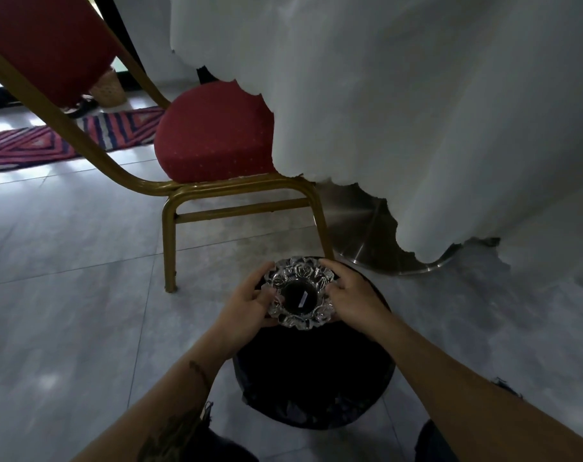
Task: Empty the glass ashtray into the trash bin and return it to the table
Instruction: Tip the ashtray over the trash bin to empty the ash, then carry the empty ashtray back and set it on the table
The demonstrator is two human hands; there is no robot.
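Note:
A clear cut-glass ashtray with a scalloped rim is held over the round black trash bin, which stands on the floor and is lined with a dark bag. My left hand grips the ashtray's left side and my right hand grips its right side. The ashtray's bowl faces the camera, and a small pale scrap shows at its dark middle. The table is to the right, covered by a long white cloth that hides its top.
A red chair with a gold metal frame stands just beyond the bin on the left. The table's shiny metal base shows under the cloth. A striped rug lies further back on the grey tiled floor.

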